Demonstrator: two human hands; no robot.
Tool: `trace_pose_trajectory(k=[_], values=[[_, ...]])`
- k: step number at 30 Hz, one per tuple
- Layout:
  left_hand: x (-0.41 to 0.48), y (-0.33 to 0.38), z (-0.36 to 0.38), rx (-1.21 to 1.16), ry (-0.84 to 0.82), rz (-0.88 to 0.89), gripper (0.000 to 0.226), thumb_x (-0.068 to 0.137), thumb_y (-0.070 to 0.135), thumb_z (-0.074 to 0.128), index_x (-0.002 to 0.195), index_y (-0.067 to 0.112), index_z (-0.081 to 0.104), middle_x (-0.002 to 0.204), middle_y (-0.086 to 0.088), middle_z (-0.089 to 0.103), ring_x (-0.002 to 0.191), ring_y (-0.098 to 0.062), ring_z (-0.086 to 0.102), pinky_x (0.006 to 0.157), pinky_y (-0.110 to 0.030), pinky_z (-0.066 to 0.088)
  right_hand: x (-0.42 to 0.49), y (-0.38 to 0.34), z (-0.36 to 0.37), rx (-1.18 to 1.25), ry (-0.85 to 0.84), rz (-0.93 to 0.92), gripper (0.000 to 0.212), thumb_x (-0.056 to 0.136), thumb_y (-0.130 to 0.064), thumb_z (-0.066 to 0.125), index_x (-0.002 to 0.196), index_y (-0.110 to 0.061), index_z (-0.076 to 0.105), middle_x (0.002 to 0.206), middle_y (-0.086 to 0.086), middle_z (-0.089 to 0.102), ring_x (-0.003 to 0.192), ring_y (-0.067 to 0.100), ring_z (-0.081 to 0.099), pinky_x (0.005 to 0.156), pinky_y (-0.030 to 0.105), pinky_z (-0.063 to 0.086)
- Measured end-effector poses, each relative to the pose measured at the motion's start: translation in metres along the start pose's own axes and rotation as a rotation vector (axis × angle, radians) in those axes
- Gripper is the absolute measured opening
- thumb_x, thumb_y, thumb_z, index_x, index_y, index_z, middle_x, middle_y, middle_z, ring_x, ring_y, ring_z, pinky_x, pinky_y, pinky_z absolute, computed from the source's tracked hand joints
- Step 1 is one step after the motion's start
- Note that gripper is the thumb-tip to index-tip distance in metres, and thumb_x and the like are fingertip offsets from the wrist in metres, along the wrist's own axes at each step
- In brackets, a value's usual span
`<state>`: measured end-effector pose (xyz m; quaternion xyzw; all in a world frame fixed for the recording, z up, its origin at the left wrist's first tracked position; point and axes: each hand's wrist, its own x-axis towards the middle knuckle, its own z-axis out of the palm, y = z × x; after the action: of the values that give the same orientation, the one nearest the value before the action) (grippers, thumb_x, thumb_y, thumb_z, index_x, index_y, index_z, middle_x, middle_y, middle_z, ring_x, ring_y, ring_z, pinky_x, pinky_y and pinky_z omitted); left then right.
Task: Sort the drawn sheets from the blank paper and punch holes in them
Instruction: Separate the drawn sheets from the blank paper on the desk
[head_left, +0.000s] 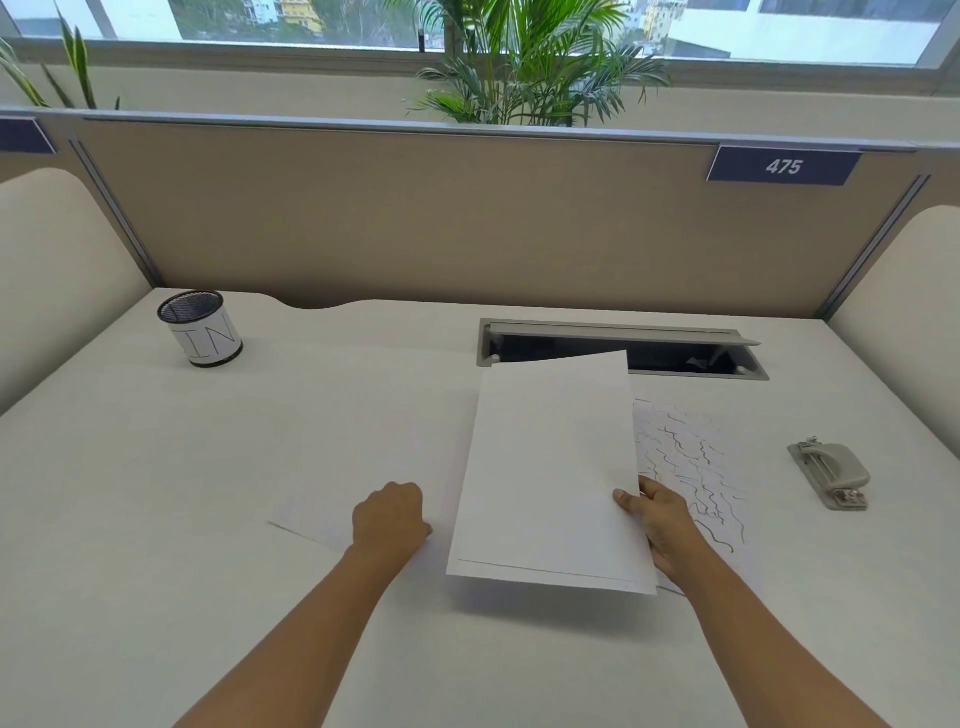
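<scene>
A pale off-white desk (208, 493) fills the view, closed at the back by a beige fabric partition (415, 218) that carries a dark number plate reading 475 (783, 166). Behind the partition a green palm plant (524, 67) stands in front of a wide window (805, 26). A grey cable hatch (675, 358) is set into the desk beyond the right hand (665, 519), its lid propped open.

The right hand pinches a blank white sheet of paper (550, 478) at its right edge, thumb (626, 501) on top and the other fingers beneath. The sheet is lifted off the desk, tilted, and casts a shadow below its near edge. Under and just right of that hand a white sheet covered in dark squiggly pen lines (685, 457) lies flat on the desk. Further right of the hand sits a grey metal hole punch (831, 474), apart from the paper.

The left hand (390, 517) is curled, knuckles up, resting on another plain white sheet (322, 514) that lies flat. Whether it grips that sheet cannot be told. Far beyond it to the left stands a black mesh pen cup wrapped in a paper label marked IN (201, 328).
</scene>
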<state>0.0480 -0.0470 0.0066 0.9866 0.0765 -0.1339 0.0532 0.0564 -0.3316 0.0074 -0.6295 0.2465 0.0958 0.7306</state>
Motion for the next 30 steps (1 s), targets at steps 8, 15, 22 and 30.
trace_pose_trajectory(k=[8,15,22,30], values=[[-0.004,-0.018,0.014,0.001,-0.18,-0.136,0.081,0.076,0.065,0.056,0.135,0.013,0.036,0.141,-0.009,0.037,0.125,-0.03,0.043,0.092,-0.043,0.045,0.002,0.002,-0.001,-0.008,-0.001,-0.007,0.035,0.087,0.006,0.053,0.122,0.0,0.055,0.11,0.017,0.063,0.083,0.03,0.062,0.086,0.045,0.049],[0.01,-0.032,0.002,0.121,-0.354,0.203,0.09,0.081,0.031,0.068,0.148,0.035,0.007,0.159,-0.001,-0.007,0.146,-0.024,-0.011,0.109,-0.066,0.002,0.0,-0.001,0.002,-0.006,-0.023,-0.009,0.035,0.089,0.006,0.052,0.123,0.0,0.053,0.11,0.018,0.062,0.092,0.033,0.06,0.089,0.046,0.048],[0.009,-0.036,0.005,-0.136,-0.087,-0.029,0.058,0.091,0.022,0.054,0.143,0.02,0.028,0.154,-0.007,0.02,0.142,-0.024,0.017,0.111,-0.048,0.024,0.0,0.002,0.001,-0.013,-0.025,0.005,0.038,0.089,0.005,0.052,0.126,0.001,0.051,0.115,0.021,0.062,0.095,0.034,0.06,0.091,0.048,0.048],[-0.002,-0.026,0.013,-0.246,0.028,-0.38,0.089,0.066,0.057,0.073,0.123,-0.001,0.037,0.127,-0.015,0.04,0.121,-0.029,0.039,0.088,-0.036,0.044,-0.003,0.006,0.003,0.014,-0.025,0.019,0.037,0.089,0.005,0.052,0.125,0.0,0.051,0.112,0.02,0.062,0.087,0.032,0.061,0.078,0.042,0.052]])
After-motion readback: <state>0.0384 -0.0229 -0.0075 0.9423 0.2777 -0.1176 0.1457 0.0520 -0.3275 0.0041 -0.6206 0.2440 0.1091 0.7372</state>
